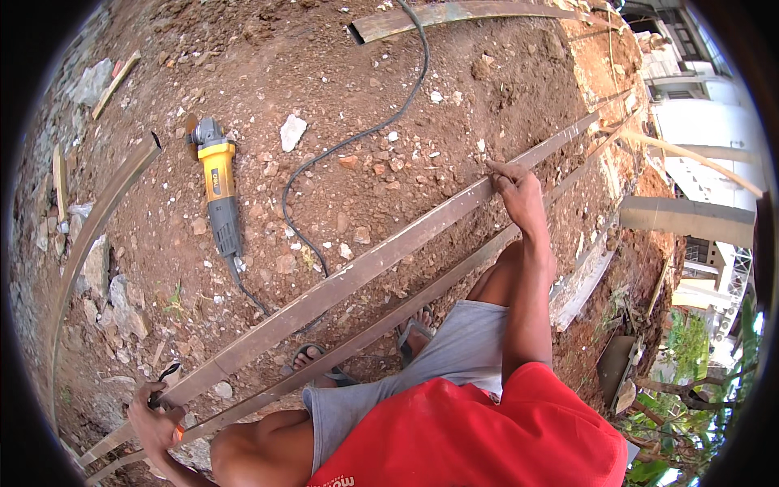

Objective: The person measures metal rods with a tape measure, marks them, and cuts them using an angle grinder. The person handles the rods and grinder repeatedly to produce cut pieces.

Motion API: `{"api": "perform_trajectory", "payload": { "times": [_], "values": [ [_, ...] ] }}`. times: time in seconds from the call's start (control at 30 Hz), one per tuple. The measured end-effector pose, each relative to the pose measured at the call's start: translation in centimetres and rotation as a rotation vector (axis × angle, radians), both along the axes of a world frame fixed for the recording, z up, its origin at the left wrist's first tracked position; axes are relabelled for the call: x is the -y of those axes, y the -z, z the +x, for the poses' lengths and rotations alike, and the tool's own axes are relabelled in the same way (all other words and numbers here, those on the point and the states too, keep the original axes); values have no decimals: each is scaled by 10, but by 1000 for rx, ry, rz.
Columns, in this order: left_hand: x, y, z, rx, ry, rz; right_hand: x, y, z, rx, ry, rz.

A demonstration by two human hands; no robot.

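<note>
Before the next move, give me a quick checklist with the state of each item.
1. Right hand on the upper long metal bar: ok, it is at the bar with the index finger extended.
2. Left hand gripping that bar: cannot tell; it is at the lower-left stretch, with a dark item showing beside it.
3. Yellow-and-grey angle grinder out of the hands: ok, it lies on the soil.
4. Grinder switched off: cannot tell.
5. Black cord clear of the bar: not ok, it passes beneath it.
6. Hand protection: not ok, both hands are bare.
</note>
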State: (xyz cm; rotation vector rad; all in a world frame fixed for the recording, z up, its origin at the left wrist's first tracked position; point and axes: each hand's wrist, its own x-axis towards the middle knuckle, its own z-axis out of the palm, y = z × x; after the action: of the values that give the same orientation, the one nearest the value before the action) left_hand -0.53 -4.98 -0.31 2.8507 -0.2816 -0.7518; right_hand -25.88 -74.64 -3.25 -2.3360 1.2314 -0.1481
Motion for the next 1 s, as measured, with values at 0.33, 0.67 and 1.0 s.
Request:
{"api": "perform_trajectory", "payload": {
  "times": [0.33,0.67,1.0],
  "values": [
    [-10,7,2,-1,-20,-27,-9,13,-6,155,-95,-160],
    [-24,4,9,-194,-68,-86,-7,3,-5,112,-39,-106],
    [56,-103,16,-74,-31,268,-63,-63,52,827,320,234]
  ]
}}
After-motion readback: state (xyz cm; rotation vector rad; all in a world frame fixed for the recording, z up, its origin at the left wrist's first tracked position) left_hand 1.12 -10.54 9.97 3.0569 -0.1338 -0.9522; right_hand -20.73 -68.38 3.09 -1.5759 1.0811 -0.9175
